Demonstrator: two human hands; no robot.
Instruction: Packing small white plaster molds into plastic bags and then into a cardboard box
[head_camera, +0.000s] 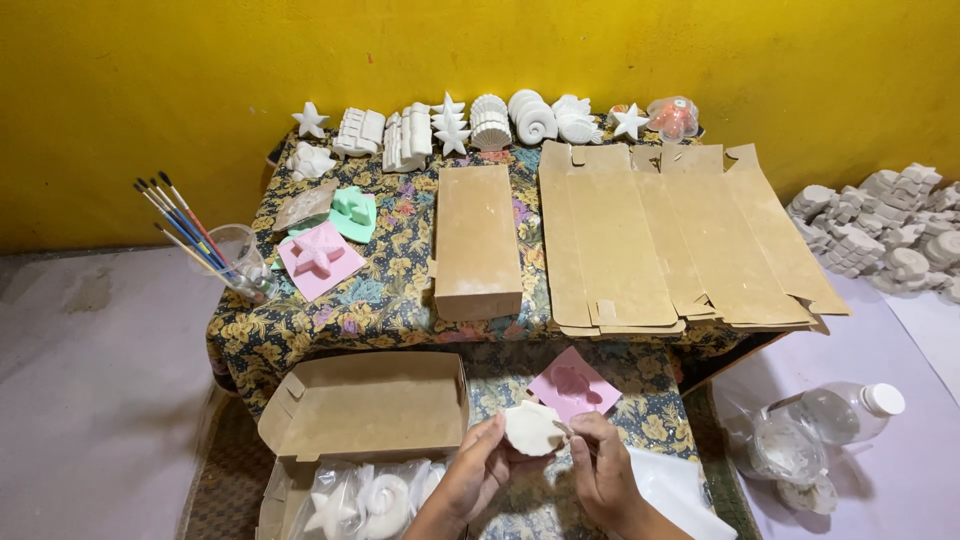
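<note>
My left hand and my right hand together hold a white plaster shell-shaped cast low in the view, fingers on its two sides. Just behind it lies a pink mould on the patterned cloth. An open brown cardboard box sits to the left of my hands. Below that box, clear bags hold white plaster shells and a star.
A low table with floral cloth carries a closed brown box, flattened cardboard boxes, pink and green moulds, a cup of brushes and a row of white casts. More casts are piled right; a plastic bottle lies nearby.
</note>
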